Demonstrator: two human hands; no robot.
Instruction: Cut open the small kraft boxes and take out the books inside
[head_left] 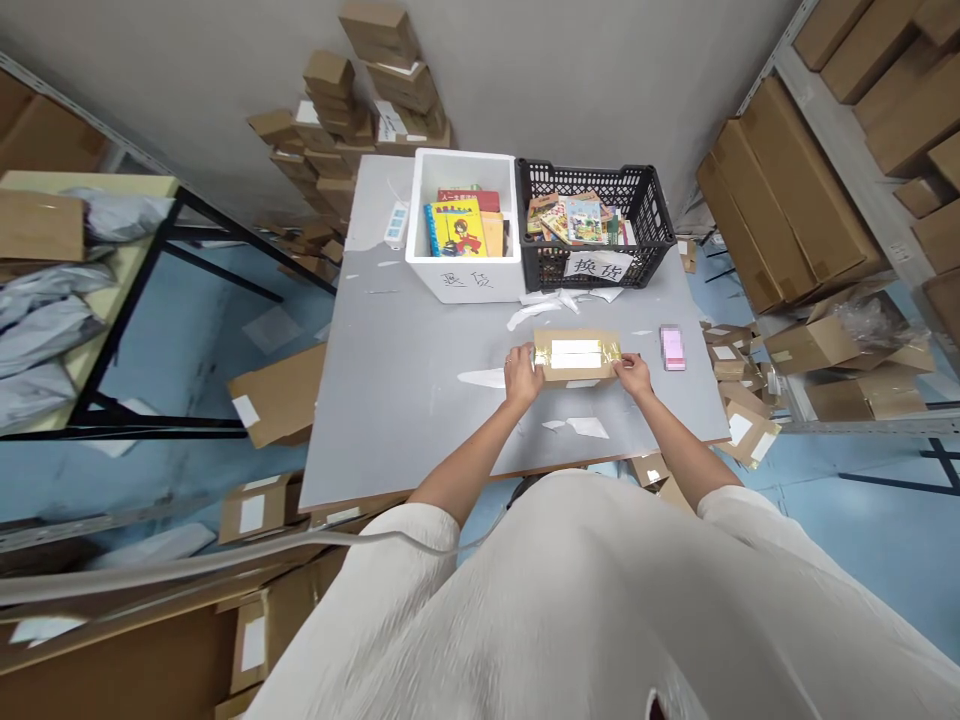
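A small brown cardboard box lies on the grey table, its top crossed by shiny tape and a white label. My left hand grips its left end, fingers curled round the corner. At the opposite end, my right hand pinches the box's right edge near the tape. A phone with a pinkish lit screen lies just right of my right hand. Scraps of white paper are strewn around the box. The undersides of both hands' fingers are partly hidden.
Behind the box stand a white bin with books and a black plastic crate of booklets. A power strip lies left of the bin. Cardboard boxes crowd the floor and shelves around the table. A cable crosses at left.
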